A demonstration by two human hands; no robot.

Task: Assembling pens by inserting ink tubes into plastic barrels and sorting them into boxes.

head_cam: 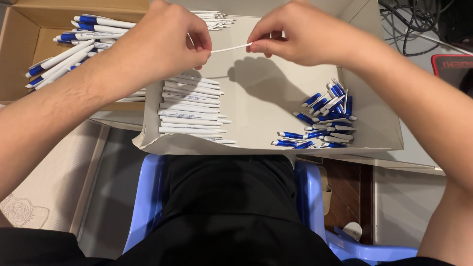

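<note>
My left hand [160,42] and my right hand [300,34] hover over a shallow white cardboard tray [256,98]. Between their fingertips they pinch a thin white pen refill [231,48], one hand at each end, held roughly level. Below the left hand lies a neat stack of white pen barrels [189,108]. A loose heap of blue and white pen caps [325,120] sits in the tray's right corner, below the right forearm.
A brown cardboard box [19,44] at the left holds several finished white and blue pens [74,44]. More white parts [214,19] lie at the tray's far edge. Black cables [414,24] run at top right. I sit on a light blue plastic chair [148,197].
</note>
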